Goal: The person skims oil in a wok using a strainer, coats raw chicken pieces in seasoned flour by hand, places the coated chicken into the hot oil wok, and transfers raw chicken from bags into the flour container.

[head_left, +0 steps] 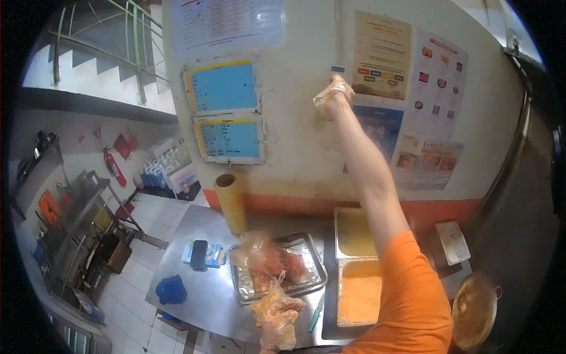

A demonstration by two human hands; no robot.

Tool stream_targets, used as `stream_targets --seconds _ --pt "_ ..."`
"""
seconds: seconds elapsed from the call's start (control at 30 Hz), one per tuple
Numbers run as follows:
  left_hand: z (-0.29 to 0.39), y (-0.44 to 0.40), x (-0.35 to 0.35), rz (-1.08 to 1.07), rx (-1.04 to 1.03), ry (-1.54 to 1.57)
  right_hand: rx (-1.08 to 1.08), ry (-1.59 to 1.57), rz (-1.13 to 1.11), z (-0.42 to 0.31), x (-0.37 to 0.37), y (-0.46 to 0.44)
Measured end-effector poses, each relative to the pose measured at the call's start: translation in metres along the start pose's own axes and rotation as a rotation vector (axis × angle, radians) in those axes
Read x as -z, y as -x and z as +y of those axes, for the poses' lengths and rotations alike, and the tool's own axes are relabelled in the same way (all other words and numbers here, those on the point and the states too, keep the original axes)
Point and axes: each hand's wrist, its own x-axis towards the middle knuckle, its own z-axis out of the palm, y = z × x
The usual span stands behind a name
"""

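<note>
My right arm stretches up to the wall. My right hand (333, 97), in a loose clear plastic glove, is at a small switch plate (338, 69); whether it touches the plate I cannot tell. Low in the view, my left hand (279, 324) wears a similar glove smeared with orange coating. It is just in front of a metal tray (315, 282) with reddish meat (277, 268) and a clear plastic bag (254, 251) in it. Crumpled plastic hides the fingers of both hands, and nothing held shows in either.
Right of the tray are a pan of orange powder (359, 292), a pan of yellowish contents (356, 233) and a green-handled knife (316, 314). A wrap roll (230, 203), a phone (199, 253) and a blue cloth-like item (171, 289) lie left. A round bowl (474, 312) stands far right.
</note>
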Motion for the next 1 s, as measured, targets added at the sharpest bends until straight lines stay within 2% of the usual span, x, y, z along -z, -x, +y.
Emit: stream_targets --seconds 0.07,0.17,0.2,0.3,0.4,0.5,0.57,0.63,0.7,0.8,0.83,0.87,0.9,0.93,1.0 --pt "0.000 0.003 -0.004 0.022 -0.012 -0.006 0.018 -0.048 0.013 0.007 -0.007 -0.006" --pt "0.000 0.004 -0.010 0.048 -0.018 -0.006 0.154 0.234 0.083 0.011 -0.013 -0.018" --pt "0.000 0.004 -0.012 0.048 -0.023 -0.006 0.171 0.241 0.101 0.014 -0.015 -0.021" --pt "-0.004 0.005 -0.019 0.036 -0.039 -0.010 0.186 0.104 0.113 0.024 -0.019 -0.014" --pt "-0.003 0.009 -0.021 0.026 -0.051 -0.168 0.174 0.011 0.113 0.025 -0.021 -0.007" --pt "-0.003 0.010 -0.023 -0.010 -0.057 -0.039 0.127 -0.015 0.122 0.016 -0.018 0.006" --pt "-0.005 0.009 -0.022 -0.013 -0.101 -0.082 0.078 -0.004 0.137 0.006 -0.001 0.026" --pt "-0.003 0.008 -0.024 -0.008 -0.134 -0.117 -0.014 0.135 -0.139 -0.012 0.053 0.067" --pt "0.007 0.013 -0.030 0.057 -0.106 -0.071 -0.059 0.044 -0.474 -0.012 0.125 0.083" --pt "0.030 0.016 -0.019 -0.018 -0.095 -0.343 -0.192 0.453 -0.473 -0.040 0.234 0.166" --pt "0.029 0.021 -0.010 0.060 -0.120 -0.378 -0.297 0.551 -0.495 -0.050 0.280 0.184" --pt "0.035 0.022 -0.007 0.032 -0.246 -0.431 -0.298 0.610 -0.614 -0.049 0.336 0.193" --pt "0.030 0.028 0.006 0.111 -0.246 -0.248 -0.325 0.996 -0.641 -0.059 0.373 0.206" --pt "0.033 0.033 0.009 0.191 -0.281 -0.193 -0.357 1.083 -0.700 -0.060 0.418 0.219" --pt "0.043 0.037 0.020 0.303 -0.307 -0.156 -0.261 1.449 -0.778 -0.062 0.515 0.228"
